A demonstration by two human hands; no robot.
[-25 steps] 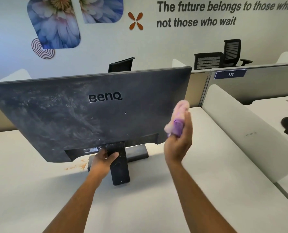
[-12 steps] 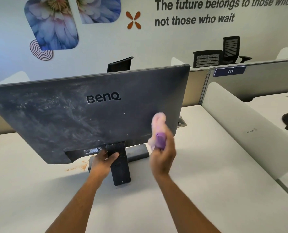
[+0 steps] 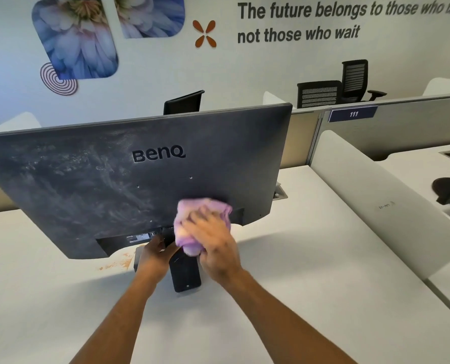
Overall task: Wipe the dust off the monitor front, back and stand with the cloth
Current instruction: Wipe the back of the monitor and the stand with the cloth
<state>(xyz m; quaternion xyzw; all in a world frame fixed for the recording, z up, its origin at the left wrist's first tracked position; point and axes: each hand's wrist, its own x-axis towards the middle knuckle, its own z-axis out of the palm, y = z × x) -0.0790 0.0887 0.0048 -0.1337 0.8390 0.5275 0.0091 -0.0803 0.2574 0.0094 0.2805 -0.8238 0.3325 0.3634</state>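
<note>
1. On the white desk (image 3: 310, 298), near its far edge, the monitor (image 3: 92, 185) stands with its dusty back toward the camera, tilted; grey smears cover the left half, BenQ logo above centre.
2. Change vs. 1.0 s ago: the right hand (image 3: 216, 245) was raised off the monitor's right edge with the cloth bunched upright; it is now down at the lower centre of the back panel. At 0.5 s ago it was midway, in front of the lower right part.
3. Pink-purple cloth (image 3: 192, 219) now lies spread against the back panel just above the stand neck, under the right hand. Fingers are laid over it, loosely curled around its bulk; motion blur hides finer detail.
4. Left hand (image 3: 153, 254) unchanged: grips the top of the black stand (image 3: 185, 274) below the panel, fingers wrapped round the neck.
5. Desk surface: orange-brown stain (image 3: 116, 264) under the monitor's lower left part, beside the stand base.
6. Room: white dividers (image 3: 370, 206) along the desk's right edge; grey partition with plate "111" (image 3: 353, 114); black office chairs (image 3: 336, 88) behind; wall (image 3: 153, 82) with flower prints and lettering.
</note>
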